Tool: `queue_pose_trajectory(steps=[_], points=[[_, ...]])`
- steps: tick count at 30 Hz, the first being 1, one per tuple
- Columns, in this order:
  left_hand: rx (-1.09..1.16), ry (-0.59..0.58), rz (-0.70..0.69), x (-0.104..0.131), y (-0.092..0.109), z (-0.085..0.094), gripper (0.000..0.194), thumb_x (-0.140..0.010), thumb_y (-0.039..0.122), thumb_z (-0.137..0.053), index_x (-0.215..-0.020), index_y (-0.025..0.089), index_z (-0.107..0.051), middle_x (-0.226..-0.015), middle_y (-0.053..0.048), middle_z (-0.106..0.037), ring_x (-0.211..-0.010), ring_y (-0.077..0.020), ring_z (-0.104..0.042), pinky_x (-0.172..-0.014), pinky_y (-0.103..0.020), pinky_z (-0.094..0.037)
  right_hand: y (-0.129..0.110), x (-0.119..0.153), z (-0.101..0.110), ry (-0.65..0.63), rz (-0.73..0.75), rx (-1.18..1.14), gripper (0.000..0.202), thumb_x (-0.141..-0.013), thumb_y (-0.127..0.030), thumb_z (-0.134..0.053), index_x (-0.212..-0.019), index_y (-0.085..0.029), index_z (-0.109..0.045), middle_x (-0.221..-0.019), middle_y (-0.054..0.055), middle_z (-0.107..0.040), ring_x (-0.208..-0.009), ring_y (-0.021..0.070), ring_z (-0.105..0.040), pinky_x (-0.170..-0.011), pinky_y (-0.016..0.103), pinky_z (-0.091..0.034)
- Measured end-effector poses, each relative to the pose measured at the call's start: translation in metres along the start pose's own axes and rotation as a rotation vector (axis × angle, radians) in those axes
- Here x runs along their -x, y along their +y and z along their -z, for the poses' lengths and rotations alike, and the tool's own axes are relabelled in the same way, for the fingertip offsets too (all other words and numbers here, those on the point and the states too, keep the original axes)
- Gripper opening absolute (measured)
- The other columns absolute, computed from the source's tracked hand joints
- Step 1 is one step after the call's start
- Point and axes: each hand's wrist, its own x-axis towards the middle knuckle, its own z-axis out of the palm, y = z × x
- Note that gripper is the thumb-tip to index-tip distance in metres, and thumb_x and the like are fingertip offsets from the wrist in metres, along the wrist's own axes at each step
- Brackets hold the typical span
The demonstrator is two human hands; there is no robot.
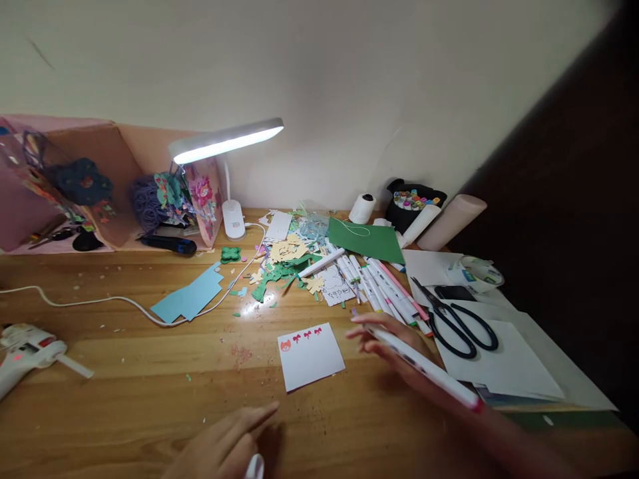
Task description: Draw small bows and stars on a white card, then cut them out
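Note:
My right hand (399, 346), slightly blurred, is closed round a white marker (424, 367) with a pinkish-red end, held slanted above the table. To its left lies a small white paper card (314, 362), flat on the wood. Along the card's top edge are a red-orange face-like drawing and three red bows. At the bottom edge is my left hand (227, 442), index finger stretched toward the card but apart from it. A rounded white piece like a marker cap (255, 467) pokes out from under its curled fingers; the rest is hidden.
Black-handled scissors (462, 329) lie on white sheets at right, beside loose markers (379, 286). Paper scraps (287, 259) and a green sheet (367, 239) lie behind. A lit lamp (229, 140) overhangs blue paper (190, 293); its cable crosses left, near a glue gun (32, 352).

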Motion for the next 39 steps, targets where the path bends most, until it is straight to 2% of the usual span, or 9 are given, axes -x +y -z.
queue_pose_trajectory(steps=[2,6,9,14,19,23,29,34,39], points=[[-0.091,-0.008,-0.136,-0.014,0.007,-0.017,0.038,-0.095,0.038,-0.031,-0.069,0.018,-0.051,-0.12,-0.014,-0.06,-0.117,-0.0165,-0.052,-0.093,-0.022,-0.044,0.002,-0.016,-0.011,0.003,-0.11,0.015,0.019,-0.086,-0.039,-0.052,-0.094,-0.023,-0.059,-0.094,0.007,-0.067,-0.08,0.0197,-0.065,-0.072,0.033,-0.053],[-0.136,-0.14,-0.136,-0.037,0.017,-0.03,0.032,-0.089,0.039,-0.048,-0.069,0.014,-0.055,-0.131,-0.02,-0.05,-0.129,-0.0253,-0.038,-0.105,-0.031,-0.035,0.014,-0.038,-0.024,0.0,-0.12,0.181,0.016,-0.078,-0.033,-0.063,-0.087,-0.022,-0.056,-0.088,0.003,-0.065,-0.082,0.0193,-0.063,-0.075,0.034,-0.049],[-0.194,-0.234,-0.055,-0.05,0.021,-0.03,0.026,-0.087,0.034,-0.054,-0.09,0.008,-0.06,-0.134,-0.022,-0.046,-0.129,-0.0282,-0.038,-0.105,-0.034,-0.035,0.02,-0.043,-0.029,-0.023,-0.123,0.289,0.034,-0.063,-0.025,-0.075,-0.088,-0.023,-0.052,-0.086,0.0,-0.063,-0.076,0.0183,-0.06,-0.067,0.031,-0.047],[-0.307,-0.167,-0.046,-0.059,0.024,-0.039,0.027,-0.087,0.032,-0.053,-0.096,0.008,-0.061,-0.123,-0.02,-0.057,-0.119,-0.0278,-0.051,-0.098,-0.034,-0.041,0.014,-0.046,-0.035,-0.074,-0.181,0.21,0.031,-0.064,-0.018,-0.071,-0.08,-0.022,-0.045,-0.069,-0.006,-0.054,-0.058,0.0128,-0.052,-0.054,0.025,-0.04],[-0.381,-0.124,0.0,-0.068,0.026,-0.054,0.027,-0.089,0.03,-0.049,-0.084,0.006,-0.062,-0.118,-0.025,-0.058,-0.114,-0.0298,-0.054,-0.095,-0.036,-0.042,0.019,-0.054,-0.032,-0.009,-0.189,0.06,0.028,-0.068,-0.027,-0.069,-0.076,-0.022,-0.042,-0.069,-0.005,-0.053,-0.057,0.012,-0.05,-0.053,0.024,-0.04],[-0.456,-0.095,0.046,-0.079,0.026,-0.067,0.032,-0.09,0.027,-0.044,-0.094,0.0,-0.062,-0.115,-0.027,-0.059,-0.11,-0.0304,-0.058,-0.092,-0.037,-0.044,0.031,-0.06,-0.023,0.011,-0.165,0.052,0.028,-0.068,-0.028,-0.069,-0.079,-0.023,-0.043,-0.072,-0.004,-0.054,-0.06,0.0134,-0.052,-0.056,0.026,-0.043],[-0.464,-0.02,0.098,-0.083,0.028,-0.079,0.031,-0.09,0.023,-0.041,-0.092,-0.001,-0.061,-0.115,-0.028,-0.059,-0.11,-0.0306,-0.057,-0.092,-0.037,-0.043,0.016,-0.058,-0.03,0.287,0.046,0.123,0.02,-0.081,-0.038,-0.059,-0.088,-0.023,-0.047,-0.08,0.001,-0.059,-0.074,0.0177,-0.057,-0.069,0.031,-0.045],[-0.417,-0.004,0.094,-0.079,0.025,-0.081,0.028,-0.09,0.02,-0.039,-0.087,0.002,-0.06,-0.117,-0.027,-0.058,-0.114,-0.0299,-0.054,-0.095,-0.037,-0.04,0.002,-0.061,-0.068,0.037,-0.073,-0.239,0.033,-0.094,-0.043,-0.029,-0.107,-0.021,-0.05,-0.06,-0.003,-0.051,-0.057,0.0157,-0.052,-0.061,0.029,-0.045],[-0.423,-0.028,0.06,-0.08,0.025,-0.078,0.033,-0.092,0.024,-0.037,-0.092,0.001,-0.06,-0.114,-0.027,-0.06,-0.113,-0.0301,-0.055,-0.097,-0.039,-0.036,0.011,-0.066,-0.087,-0.016,-0.05,-0.173,0.019,-0.084,-0.037,-0.05,-0.093,-0.022,-0.059,-0.085,0.002,-0.06,-0.078,0.0175,-0.057,-0.069,0.028,-0.046]])
